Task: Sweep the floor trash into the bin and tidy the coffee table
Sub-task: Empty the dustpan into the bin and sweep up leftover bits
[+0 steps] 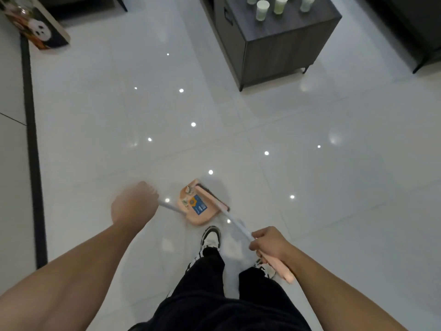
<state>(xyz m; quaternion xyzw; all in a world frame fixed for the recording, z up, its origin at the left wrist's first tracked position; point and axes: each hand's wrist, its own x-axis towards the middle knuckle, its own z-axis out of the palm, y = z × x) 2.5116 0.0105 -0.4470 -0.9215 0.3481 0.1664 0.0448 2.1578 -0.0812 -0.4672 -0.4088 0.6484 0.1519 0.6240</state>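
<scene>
Fingers of the right hand curl tightly around the pink grip of a broom, while the fingers of the left hand wrap the top of a dustpan's white handle, the back of that hand blurred and turned up toward the camera. The pink dustpan sits on the glossy white tiled floor just ahead of the person's feet, its blue label showing and a few small scraps of trash lying inside near its far end. The broom head lies along the dustpan's right edge, touching it, its dark bristles facing away from the person. A black-and-white sneaker stands just behind the dustpan, and black trousers fill the lower middle of the view. Farther off, at upper right, a dark grey counter with short legs carries at least 4 pale green cups standing upright and apart from 1 another. At upper left a box printed with a panda rests beside a dark strip that runs along the left side of the floor. Ceiling lights reflect as bright dots across the tiles.
</scene>
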